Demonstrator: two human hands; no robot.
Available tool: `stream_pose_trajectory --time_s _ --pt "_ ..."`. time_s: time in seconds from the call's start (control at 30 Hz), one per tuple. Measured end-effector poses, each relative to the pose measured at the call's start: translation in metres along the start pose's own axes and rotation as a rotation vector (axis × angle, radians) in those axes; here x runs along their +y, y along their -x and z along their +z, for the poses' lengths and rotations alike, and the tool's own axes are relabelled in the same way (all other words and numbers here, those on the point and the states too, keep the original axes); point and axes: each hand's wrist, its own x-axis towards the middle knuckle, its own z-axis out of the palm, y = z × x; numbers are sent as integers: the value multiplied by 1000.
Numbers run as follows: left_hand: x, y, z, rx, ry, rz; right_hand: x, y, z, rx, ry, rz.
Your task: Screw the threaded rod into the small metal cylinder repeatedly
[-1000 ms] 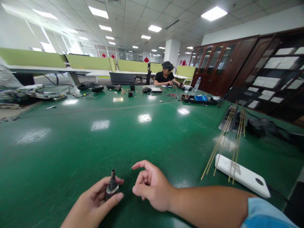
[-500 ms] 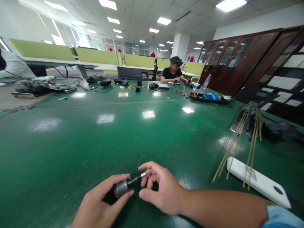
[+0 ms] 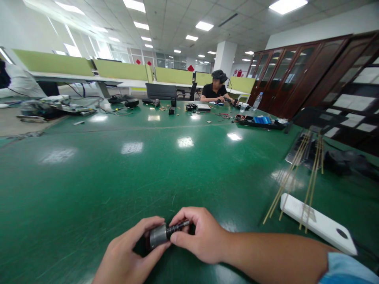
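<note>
Green and glossy, the wide work surface (image 3: 124,173) runs off under bright ceiling panels, and low in the head view both hands meet just above it. Left hand (image 3: 130,252) has its grip closed round a small grey metal cylinder (image 3: 158,235), thumb on the near side and fingers curled over the top, holding it on its side. Right hand (image 3: 201,236) pinches the dark ridged shaft (image 3: 177,227) that sticks out of that cylinder, thumb and forefinger tight on it with no gap visible. Risk here, as I read it: the shaft is thin and the pinch sits near its tip, so a twist or pull off its axis could make it slip free or drop onto the hard top and roll. To the right, thin bamboo-coloured sticks (image 3: 291,175) lie across a flat white rectangular slab (image 3: 318,227), close enough that a swinging right forearm could scatter them. On containers: a long black tray (image 3: 257,123) far across holds something blue, and a clear plastic water bottle (image 3: 256,101) stands beyond it; I cannot tell how full it is. A seated person in a black shirt (image 3: 216,91) works at the far end, hands apart from these two.
</note>
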Motion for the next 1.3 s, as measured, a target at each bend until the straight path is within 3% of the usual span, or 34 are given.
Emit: stream_pose_trajectory --time_s 0.47,1.3 --pt "4 1 -1 25 -3 57 -2 -4 0 4 -83 38" --pt "3 4 -2 59 -1 24 1 -4 -1 -11 -128 51"
